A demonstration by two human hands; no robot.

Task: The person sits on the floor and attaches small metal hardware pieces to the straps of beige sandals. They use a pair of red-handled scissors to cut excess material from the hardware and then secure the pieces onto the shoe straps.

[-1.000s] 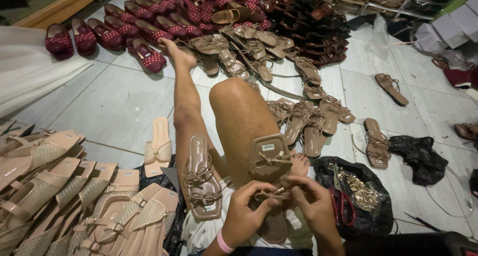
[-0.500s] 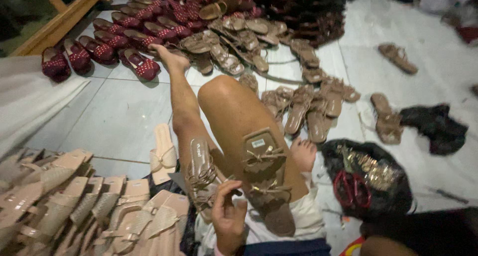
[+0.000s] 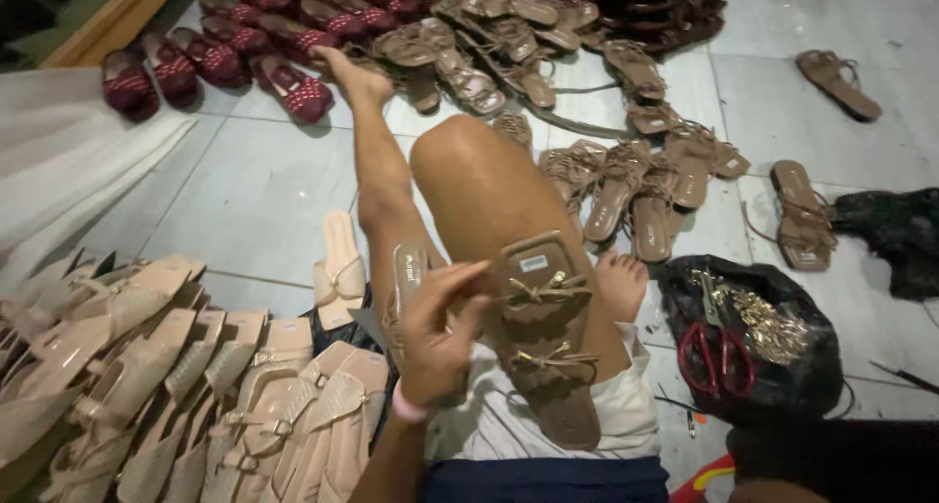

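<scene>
Resting on the person's thigh, a brown flat sandal (image 3: 544,339) with knotted straps and small gold fittings lies sole-down, toe toward the knee. Head view: left hand (image 3: 437,339) sits just beside the sandal's left edge, fingers curled together, fingertips (image 3: 476,271) touching the upper strap area; whether it actually pinches a strap, can't tell. Second brown sandal (image 3: 407,278) partly hidden under that hand, on the other leg. Right hand not in view. Tiled floor (image 3: 245,190): beige sandals (image 3: 147,386) stacked at the lower left, dark red shoes (image 3: 225,58) along the top left, more brown sandals (image 3: 636,180) past the knee. Black bag (image 3: 812,366) at right holds gold trims and red-handled scissors (image 3: 709,356).
</scene>
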